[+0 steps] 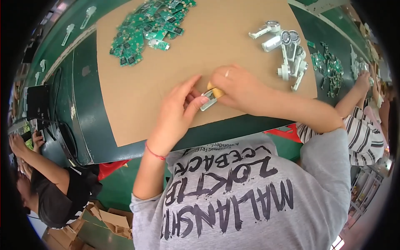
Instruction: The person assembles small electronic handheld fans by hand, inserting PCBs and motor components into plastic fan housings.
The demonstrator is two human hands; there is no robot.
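Observation:
Low over the brown sheet, my left hand [177,110] pinches a small white plastic housing [207,103] between thumb and fingers. My right hand [239,88] closes on the upper right end of the same piece. Its thumb and forefinger tips are yellow, seemingly from finger cots [217,92], and they cover part of the housing. What lies inside the housing is too small to make out.
A brown cardboard sheet [137,100] covers the dark green table [93,121]. Green circuit boards [143,31] are heaped at the far left. White handheld devices with round clear lenses [287,48] lie far right. More boards [329,66] lie beyond. Co-workers [54,183] sit on either side.

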